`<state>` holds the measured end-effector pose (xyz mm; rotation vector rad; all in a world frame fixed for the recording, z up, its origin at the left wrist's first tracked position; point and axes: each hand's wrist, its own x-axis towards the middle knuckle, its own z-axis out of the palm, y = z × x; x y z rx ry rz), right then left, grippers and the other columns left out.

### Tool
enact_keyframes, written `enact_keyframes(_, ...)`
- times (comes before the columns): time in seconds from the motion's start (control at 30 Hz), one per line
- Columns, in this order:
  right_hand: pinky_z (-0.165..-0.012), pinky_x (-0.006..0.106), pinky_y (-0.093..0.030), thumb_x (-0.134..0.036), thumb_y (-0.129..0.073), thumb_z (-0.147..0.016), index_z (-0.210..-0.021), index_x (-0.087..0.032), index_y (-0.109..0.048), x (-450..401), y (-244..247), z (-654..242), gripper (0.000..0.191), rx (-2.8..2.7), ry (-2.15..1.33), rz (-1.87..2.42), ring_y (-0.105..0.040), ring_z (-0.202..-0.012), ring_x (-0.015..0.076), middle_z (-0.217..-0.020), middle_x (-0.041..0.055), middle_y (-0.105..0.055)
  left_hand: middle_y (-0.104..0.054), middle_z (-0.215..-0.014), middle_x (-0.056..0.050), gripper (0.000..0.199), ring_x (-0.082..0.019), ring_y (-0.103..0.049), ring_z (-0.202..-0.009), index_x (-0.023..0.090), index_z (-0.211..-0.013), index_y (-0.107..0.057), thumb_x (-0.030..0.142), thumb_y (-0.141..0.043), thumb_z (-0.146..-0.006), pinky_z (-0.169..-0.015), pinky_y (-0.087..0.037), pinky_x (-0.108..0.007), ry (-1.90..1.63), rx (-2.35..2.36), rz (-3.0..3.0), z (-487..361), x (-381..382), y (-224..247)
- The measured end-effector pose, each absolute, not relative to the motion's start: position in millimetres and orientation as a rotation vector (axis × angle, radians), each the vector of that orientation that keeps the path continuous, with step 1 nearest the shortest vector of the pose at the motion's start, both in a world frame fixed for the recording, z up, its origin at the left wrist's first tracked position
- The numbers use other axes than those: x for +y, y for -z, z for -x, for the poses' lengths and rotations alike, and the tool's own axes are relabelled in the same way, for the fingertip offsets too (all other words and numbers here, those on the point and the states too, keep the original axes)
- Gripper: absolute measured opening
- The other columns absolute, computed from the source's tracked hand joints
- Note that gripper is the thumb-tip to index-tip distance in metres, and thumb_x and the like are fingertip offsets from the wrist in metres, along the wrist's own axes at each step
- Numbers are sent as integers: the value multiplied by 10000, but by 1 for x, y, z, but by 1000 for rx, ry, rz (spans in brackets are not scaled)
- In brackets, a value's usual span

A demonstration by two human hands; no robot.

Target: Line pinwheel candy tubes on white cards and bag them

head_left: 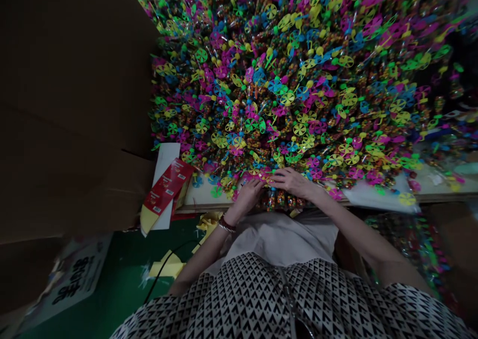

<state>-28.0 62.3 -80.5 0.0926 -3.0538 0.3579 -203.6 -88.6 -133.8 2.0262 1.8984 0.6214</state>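
Clear plastic candy tubes with neon pinwheels heaped toward twelve o'clock, left hand and right hand half open on them, hold impossible to tell, risking a slide over the six o'clock edge of the white tabletop from one careless tug.

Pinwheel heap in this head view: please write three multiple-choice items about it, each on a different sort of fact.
1. Which hand has the bracelet at its wrist?
A. right hand
B. left hand
C. neither

2. Main colour of the printed card beside the pinwheel heap?
A. blue
B. green
C. red

3. How do the hands stand to the heap?
A. both touch it
B. both are lifted away
C. only one touches it

1 B: it circles the left wrist.
2 C: red covers most of the card.
3 A: both lie on its near edge.
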Motion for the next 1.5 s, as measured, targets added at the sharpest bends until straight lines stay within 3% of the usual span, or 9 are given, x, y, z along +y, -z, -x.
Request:
enact_keyframes(0.3,-922,378,-441,-52,-469,-885,-1197,-218,-626,73,85,26,387,-3046,-464,-46,-537,-1109,191,-1188,69,-653,-643,-1035,-102,314,-208,-574,-1009,161,-1127,-584,54,-426,-878,-892,-490,-378,-559,1797,-2092,210,-93,131)
enact_keyframes(0.4,-930,379,-449,-49,-453,-889,-1182,-198,-630,79,92,31,374,-2995,-506,-70,-541,-1109,184,-1191,91,-640,-630,-1084,-105,470,-218,-556,-1053,174,-1287,-515,23,-410,-854,-920,-474,-390,-517,1801,-2145,211,-93,128)
enact_keyframes(0.53,-936,388,-445,-43,-459,-879,-1157,-179,-637,83,102,34,357,-2991,-502,-140,-533,-1124,192,-1169,95,-646,-602,-1111,-77,661,-215,-544,-1055,294,-1449,-346,22,-409,-849,-934,-452,-385,-389,1704,-2299,214,-95,119)
enact_keyframes(0.83,-893,374,-432,-38,-503,-848,-1077,-206,-682,77,99,37,336,-3051,-497,-65,-534,-1071,196,-1110,78,-674,-588,-1034,-68,599,-200,-529,-980,312,-1407,-425,48,-421,-869,-879,-443,-330,-270,1571,-2329,219,-87,109)
enact_keyframes(0.97,-872,330,-421,-170,-500,-918,-1049,-203,-683,79,88,34,228,-2908,-574,127,-549,-999,176,-1024,64,-683,-598,-1025,-70,584,-204,-541,-977,300,-1422,-398,68,-414,-887,-872,-444,-336,-240,1578,-2360,217,-88,108)
enact_keyframes(1.1,-852,363,-383,-350,-522,-926,-1060,-179,-651,78,80,36,253,-2914,-278,510,-526,-1000,231,-1013,95,-654,-621,-1096,-87,532,-212,-548,-1057,235,-1417,-391,101,-430,-903,-923,-429,-362,-373,1731,-2242,217,-93,113)
enact_keyframes(1.33,-819,358,-360,-341,-499,-935,-987,-161,-633,68,86,39,229,-3080,5,628,-535,-921,240,-926,103,-627,-632,-968,-82,170,-206,-573,-947,184,-1004,-638,271,-514,-928,-856,-458,-353,-536,1901,-2023,228,-100,122)
enact_keyframes(1.4,-809,349,-373,-331,-438,-962,-1022,-162,-636,62,82,35,267,-3018,-40,677,-547,-912,237,-891,104,-630,-629,-949,-76,169,-195,-573,-926,190,-996,-650,254,-508,-931,-831,-462,-330,-588,1864,-2013,228,-100,122)
enact_keyframes(1.5,-776,334,-416,-320,-372,-982,-1246,-163,-549,42,75,30,355,-2854,-220,831,-578,-899,233,-936,111,-644,-629,-924,-74,192,-190,-573,-898,189,-989,-668,249,-493,-937,-795,-462,-309,-612,1854,-2014,225,-98,121)
